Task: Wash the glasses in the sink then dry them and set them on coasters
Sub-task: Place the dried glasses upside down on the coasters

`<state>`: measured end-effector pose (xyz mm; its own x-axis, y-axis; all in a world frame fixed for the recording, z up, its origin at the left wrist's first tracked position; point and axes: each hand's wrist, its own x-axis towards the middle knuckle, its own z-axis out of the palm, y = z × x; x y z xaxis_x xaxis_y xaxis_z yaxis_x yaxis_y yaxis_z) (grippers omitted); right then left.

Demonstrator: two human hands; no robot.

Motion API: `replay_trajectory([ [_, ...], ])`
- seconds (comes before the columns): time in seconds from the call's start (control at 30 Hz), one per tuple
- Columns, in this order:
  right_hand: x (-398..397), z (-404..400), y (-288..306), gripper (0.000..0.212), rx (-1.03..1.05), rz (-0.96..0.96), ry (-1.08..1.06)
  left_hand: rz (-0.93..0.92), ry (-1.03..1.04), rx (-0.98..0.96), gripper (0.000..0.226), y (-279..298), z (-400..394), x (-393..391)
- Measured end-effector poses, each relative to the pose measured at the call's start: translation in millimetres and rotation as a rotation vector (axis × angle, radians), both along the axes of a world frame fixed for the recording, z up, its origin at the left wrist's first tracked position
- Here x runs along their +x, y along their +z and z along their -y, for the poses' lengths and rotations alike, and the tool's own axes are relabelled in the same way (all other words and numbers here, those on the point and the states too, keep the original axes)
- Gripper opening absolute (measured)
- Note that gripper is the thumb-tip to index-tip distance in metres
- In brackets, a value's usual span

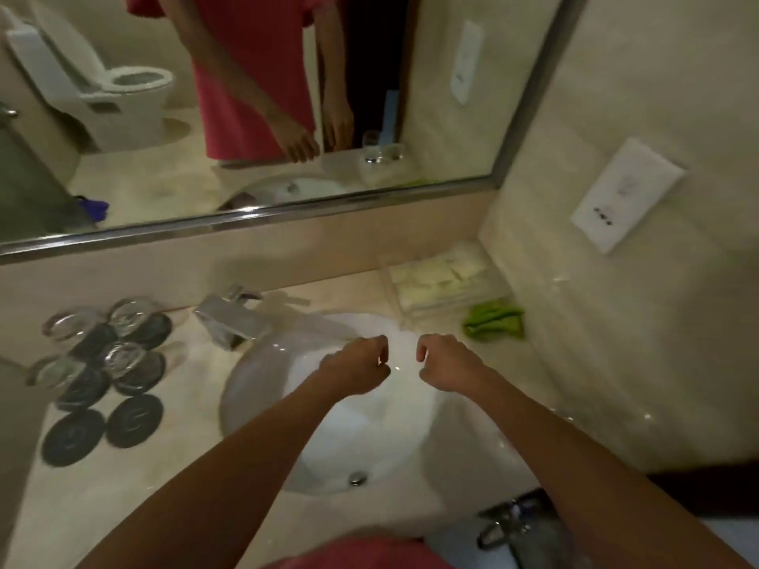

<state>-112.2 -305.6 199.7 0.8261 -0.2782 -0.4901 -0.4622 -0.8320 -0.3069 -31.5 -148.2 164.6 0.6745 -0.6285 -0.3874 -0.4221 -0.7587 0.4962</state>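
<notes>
Both hands hang over the far half of the white sink (263,388), which serves as the landmark here. The left hand (356,369) and the right hand (445,363) sit close together above the basin, a small gap between them, fingers curled downward; motion blur hides whether anything clear is held between them, so I cannot tell if they grip a glass or nothing at all. The drain (357,478) shows at the sink's near edge. At the sink's far left rim stands the chrome faucet (230,318). Well to the left of the sink, on the counter (164,498), lie dark round coasters (133,420); four glasses (123,357) stand on the farther ones, while the two nearest coasters are bare. Beyond the sink's far right rim sits a clear tray (443,285) holding pale folded items, and just right of that lies a crumpled green cloth (495,320). Behind the sink, a mirror (369,96) spans the wall.
</notes>
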Motion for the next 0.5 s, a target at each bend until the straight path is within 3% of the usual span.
replay_trajectory([
  [0.23, -92.5, 106.2, -5.4, 0.044, -0.119, -0.095, 0.058, -0.065, -0.239, 0.038, 0.031, -11.2, 114.1, -73.1],
  [0.37, -131.4, 139.4, -17.2, 0.062, -0.254, -0.15, 0.147, -0.076, -0.347, 0.06, 0.063, -24.6, 147.2, -109.0],
  [0.5, -154.7, 160.0, -30.4, 0.068, -0.236, -0.145, 0.099, -0.066, -0.397, 0.079, 0.1, -33.8, 170.6, -138.2],
])
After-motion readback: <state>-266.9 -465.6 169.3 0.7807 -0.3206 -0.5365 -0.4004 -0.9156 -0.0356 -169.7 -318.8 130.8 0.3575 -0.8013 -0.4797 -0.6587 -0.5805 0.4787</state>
